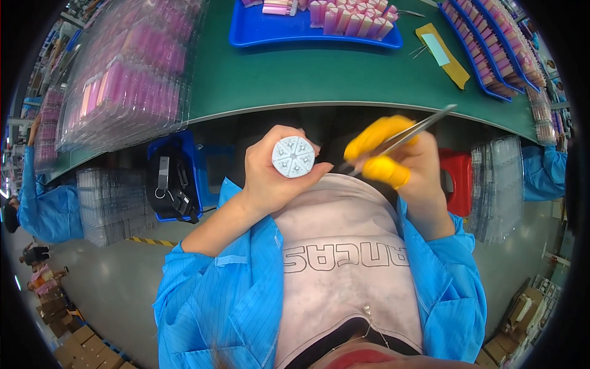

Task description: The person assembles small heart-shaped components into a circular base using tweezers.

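Observation:
My left hand (261,165) is wrapped round a bundle of wedge-shaped pieces (293,157). The bundle's round white end faces up, split into several triangular segments, each with a small metallic-looking spot. To its right, my right hand (424,175) grips metal tweezers (425,124), their back end pointing up to the right. Yellow finger cots cover its thumb and some fingers, which are blurred. The tweezers' tips point toward the bundle, slightly apart from it; whether they pinch anything I cannot tell.
On the green table (246,83) sits a blue tray (313,40) of pink wedge-shaped pieces. Clear plastic trays (132,98) are piled at left, filled blue trays (476,64) at right, near a yellow strip (458,72). Below are a blue bin (198,157) and a red stool (456,178). Co-workers flank me.

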`<state>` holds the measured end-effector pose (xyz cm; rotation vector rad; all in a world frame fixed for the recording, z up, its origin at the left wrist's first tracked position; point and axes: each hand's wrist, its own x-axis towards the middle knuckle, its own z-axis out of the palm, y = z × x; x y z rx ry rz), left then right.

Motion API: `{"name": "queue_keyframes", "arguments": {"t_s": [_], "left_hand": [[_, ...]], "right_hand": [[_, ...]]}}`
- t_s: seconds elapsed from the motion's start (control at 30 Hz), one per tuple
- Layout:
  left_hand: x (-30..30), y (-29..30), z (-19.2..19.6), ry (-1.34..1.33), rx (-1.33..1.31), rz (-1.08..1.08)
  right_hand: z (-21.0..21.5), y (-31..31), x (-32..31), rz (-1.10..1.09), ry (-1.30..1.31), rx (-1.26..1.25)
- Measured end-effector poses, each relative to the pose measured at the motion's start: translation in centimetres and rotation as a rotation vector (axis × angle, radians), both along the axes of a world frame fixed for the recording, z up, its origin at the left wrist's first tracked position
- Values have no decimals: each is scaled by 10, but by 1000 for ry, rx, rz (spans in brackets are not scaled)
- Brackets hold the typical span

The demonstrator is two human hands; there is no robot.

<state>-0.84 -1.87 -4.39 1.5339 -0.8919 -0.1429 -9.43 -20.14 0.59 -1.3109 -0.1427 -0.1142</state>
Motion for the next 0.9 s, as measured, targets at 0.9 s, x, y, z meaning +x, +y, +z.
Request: {"name": "queue_keyframes", "arguments": {"t_s": [0.9], "left_hand": [[-5, -24, 6, -589, 25, 376]], "right_hand": [[-1, 43, 11, -321, -329, -69]]}}
